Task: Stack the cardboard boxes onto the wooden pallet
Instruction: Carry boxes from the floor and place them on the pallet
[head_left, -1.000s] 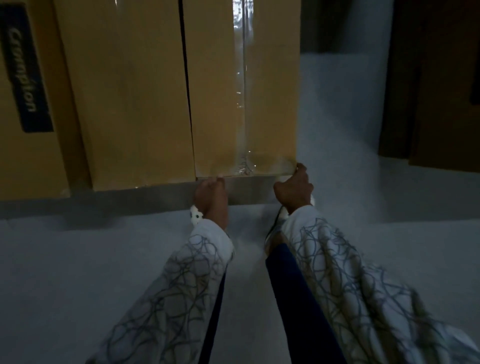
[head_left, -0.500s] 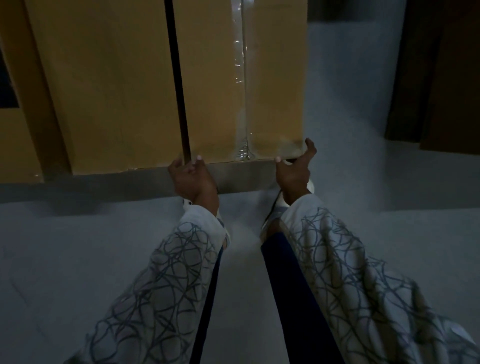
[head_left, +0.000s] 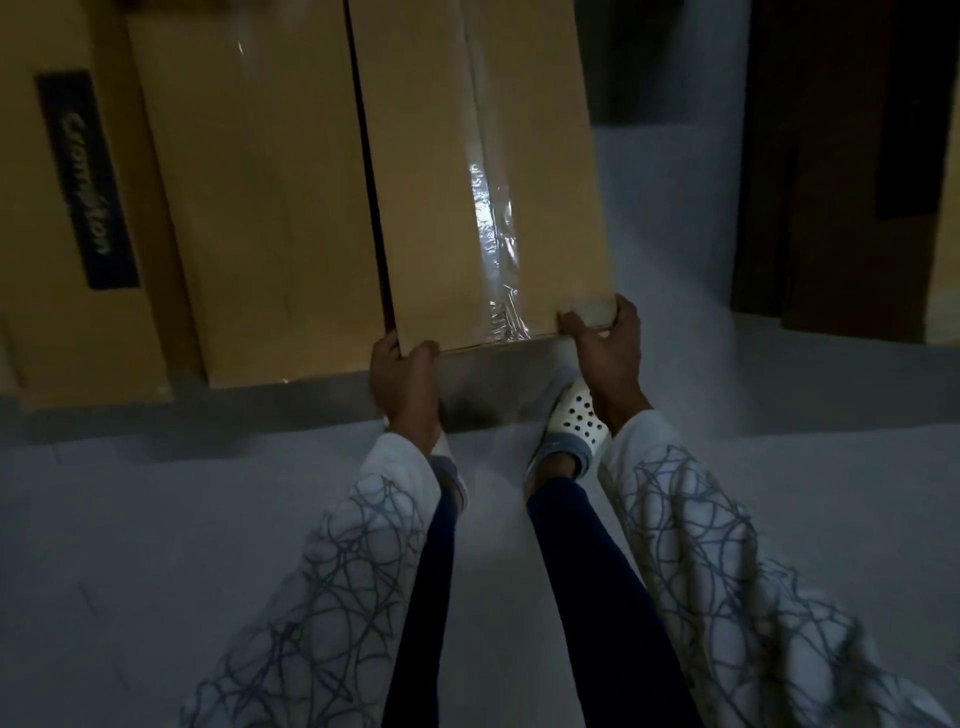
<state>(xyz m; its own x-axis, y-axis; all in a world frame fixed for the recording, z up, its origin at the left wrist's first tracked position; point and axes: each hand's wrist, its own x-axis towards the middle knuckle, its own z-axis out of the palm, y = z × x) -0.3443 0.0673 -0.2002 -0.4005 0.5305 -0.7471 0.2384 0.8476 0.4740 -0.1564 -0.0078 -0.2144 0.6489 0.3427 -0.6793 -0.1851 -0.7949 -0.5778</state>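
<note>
Taped box (head_left: 431, 171) runs lengthwise away; both hands' grip at near corners.

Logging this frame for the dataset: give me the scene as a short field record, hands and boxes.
left hand: gripping near left corner of taped box
right hand: gripping near right corner, fingers on top face
taped box: rightmost of the row, clear tape along its length, near end raised
neighbour box: directly left, narrow dark gap between
labelled box: far left, dark label
shoe: white, perforated, below the right hand
floor: pale grey
pallet: not visible
</note>
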